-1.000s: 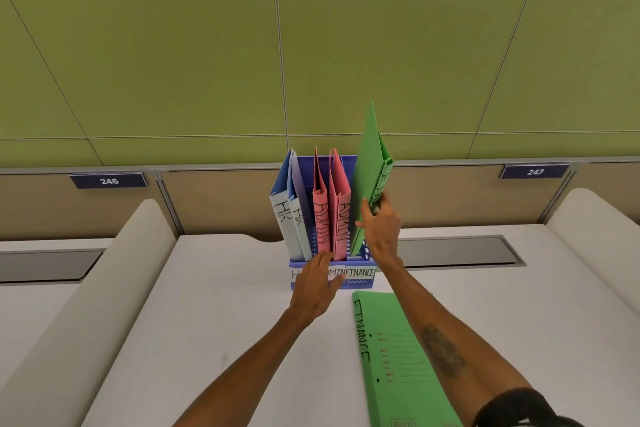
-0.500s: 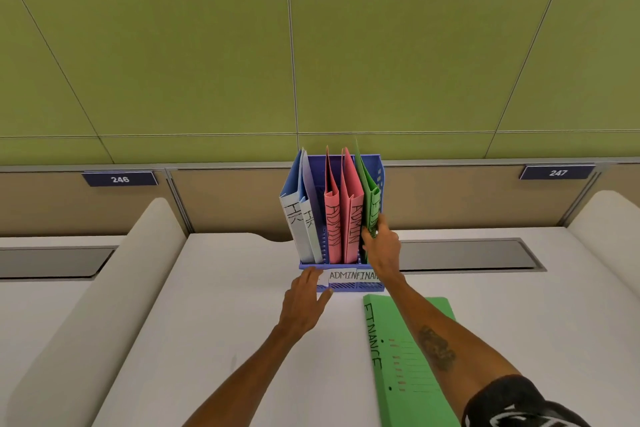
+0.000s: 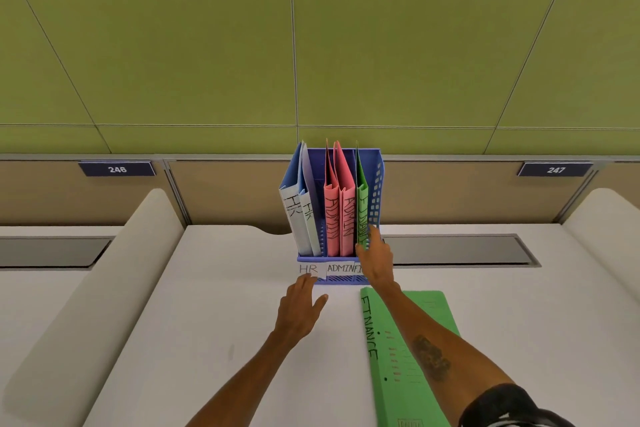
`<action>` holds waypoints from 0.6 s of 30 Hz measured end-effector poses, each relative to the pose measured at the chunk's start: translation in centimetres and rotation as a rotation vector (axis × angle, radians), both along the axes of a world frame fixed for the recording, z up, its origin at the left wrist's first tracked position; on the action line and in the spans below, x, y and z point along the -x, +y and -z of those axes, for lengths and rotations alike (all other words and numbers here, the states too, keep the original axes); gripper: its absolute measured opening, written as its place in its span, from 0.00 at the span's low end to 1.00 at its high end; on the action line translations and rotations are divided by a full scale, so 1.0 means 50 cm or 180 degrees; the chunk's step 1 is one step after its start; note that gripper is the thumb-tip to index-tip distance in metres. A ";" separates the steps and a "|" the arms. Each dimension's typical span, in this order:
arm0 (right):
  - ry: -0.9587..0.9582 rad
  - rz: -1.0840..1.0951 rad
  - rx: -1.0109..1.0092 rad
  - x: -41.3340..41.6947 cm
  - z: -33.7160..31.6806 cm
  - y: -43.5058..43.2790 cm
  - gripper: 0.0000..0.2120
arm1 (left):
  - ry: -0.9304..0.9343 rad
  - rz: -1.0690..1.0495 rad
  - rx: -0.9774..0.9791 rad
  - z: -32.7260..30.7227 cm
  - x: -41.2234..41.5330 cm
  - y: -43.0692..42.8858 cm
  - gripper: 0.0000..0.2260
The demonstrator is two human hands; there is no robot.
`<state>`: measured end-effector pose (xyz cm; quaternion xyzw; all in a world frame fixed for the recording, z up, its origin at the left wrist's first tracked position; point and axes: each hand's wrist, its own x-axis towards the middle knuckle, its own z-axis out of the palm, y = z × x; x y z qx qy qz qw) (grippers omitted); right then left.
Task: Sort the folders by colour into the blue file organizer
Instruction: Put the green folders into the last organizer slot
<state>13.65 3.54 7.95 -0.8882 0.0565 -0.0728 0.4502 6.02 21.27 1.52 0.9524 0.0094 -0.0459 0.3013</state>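
Note:
The blue file organizer (image 3: 376, 163) stands at the back of the white desk, with front labels HR, ADMIN and a partly hidden third. Two blue HR folders (image 3: 294, 215) fill its left slot and two pink ADMIN folders (image 3: 341, 215) the middle. One green folder (image 3: 362, 204) stands upright in the right slot. My right hand (image 3: 377, 262) pinches the bottom of its spine between thumb and forefinger. My left hand (image 3: 299, 308) lies open on the desk, fingertips touching the organizer's front at the HR label. A second green folder (image 3: 405, 364) marked FINANCE lies flat under my right forearm.
Grey cable hatches (image 3: 457, 250) (image 3: 52, 251) are set into the desk on both sides of the organizer. Rounded white dividers (image 3: 104, 288) (image 3: 602, 215) border the desk left and right. A green wall panel rises behind, with number plates 246 and 247.
My right hand lowered the tilted green folder into the right slot, where it now stands upright. My left hand slid back from the organizer's base, uncovering the HR label.

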 end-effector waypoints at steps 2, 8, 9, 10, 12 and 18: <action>0.0054 -0.0035 0.0017 0.021 0.023 -0.007 0.22 | -0.0031 0.0054 -0.0008 0.009 0.011 -0.009 0.25; 0.0092 0.0059 0.0057 0.106 0.104 -0.056 0.20 | 0.0057 0.0182 -0.0029 0.036 0.052 -0.048 0.24; 0.0086 0.0109 0.0071 0.122 0.114 -0.069 0.19 | 0.0053 0.0212 -0.0016 0.039 0.061 -0.056 0.23; 0.0091 0.0172 0.0088 0.136 0.125 -0.084 0.19 | 0.0051 0.0244 0.0001 0.042 0.070 -0.064 0.23; 0.0175 0.0320 0.0150 0.164 0.148 -0.118 0.21 | 0.0073 0.0299 0.0046 0.049 0.088 -0.082 0.23; 0.0635 0.0817 0.0516 0.249 0.208 -0.231 0.24 | 0.0258 0.0390 0.0033 0.081 0.138 -0.135 0.23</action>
